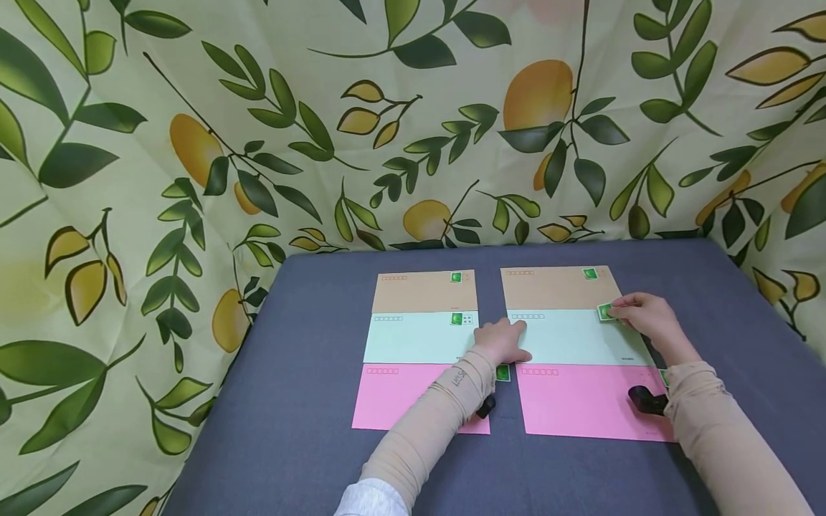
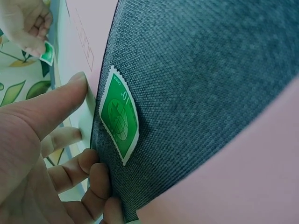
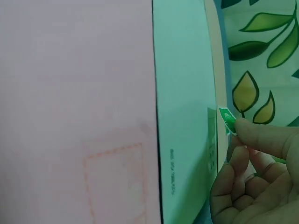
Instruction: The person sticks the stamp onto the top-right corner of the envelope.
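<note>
My right hand (image 1: 648, 322) pinches a small green postage stamp (image 1: 604, 312) between thumb and fingertip. The stamp is over the upper right corner of the right-hand mint envelope (image 1: 574, 340). At that envelope's left edge rests my left hand (image 1: 500, 342), its thumb and fingers spread. The left wrist view shows the left thumb beside the envelopes' edges and another green stamp (image 2: 120, 116) lying on the dark cloth. In the right wrist view, the pinched stamp (image 3: 228, 121) sticks out past the thumb tip.
Above the mint envelope lies a stamped brown envelope (image 1: 548, 288), below it a pink one (image 1: 587, 401). A second column has stamped brown (image 1: 419, 294) and mint (image 1: 406, 338) envelopes and a pink one (image 1: 393, 398). Another stamp (image 1: 664, 378) shows by the right sleeve.
</note>
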`<state>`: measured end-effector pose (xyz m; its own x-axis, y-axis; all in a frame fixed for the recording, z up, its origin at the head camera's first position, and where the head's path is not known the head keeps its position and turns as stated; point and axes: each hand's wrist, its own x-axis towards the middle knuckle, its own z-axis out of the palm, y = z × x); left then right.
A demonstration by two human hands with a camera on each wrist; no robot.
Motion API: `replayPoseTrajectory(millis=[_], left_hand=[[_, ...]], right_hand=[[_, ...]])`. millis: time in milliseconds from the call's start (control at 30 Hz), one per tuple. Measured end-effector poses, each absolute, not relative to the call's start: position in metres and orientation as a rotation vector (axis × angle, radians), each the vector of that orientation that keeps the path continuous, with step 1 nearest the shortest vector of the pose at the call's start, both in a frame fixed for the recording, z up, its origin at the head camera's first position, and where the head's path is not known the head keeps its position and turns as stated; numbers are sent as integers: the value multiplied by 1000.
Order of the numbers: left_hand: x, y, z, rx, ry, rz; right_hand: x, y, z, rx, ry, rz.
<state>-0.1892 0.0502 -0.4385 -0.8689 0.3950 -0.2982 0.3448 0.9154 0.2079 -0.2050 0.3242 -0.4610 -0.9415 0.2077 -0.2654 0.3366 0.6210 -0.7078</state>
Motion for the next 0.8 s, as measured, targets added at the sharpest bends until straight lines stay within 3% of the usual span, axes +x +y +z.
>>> replayPoseTrajectory(millis=[800], left_hand=[[-191,51,-441,540,2741,236]], right_hand=[[-205,306,-457,630,2726,-1074]])
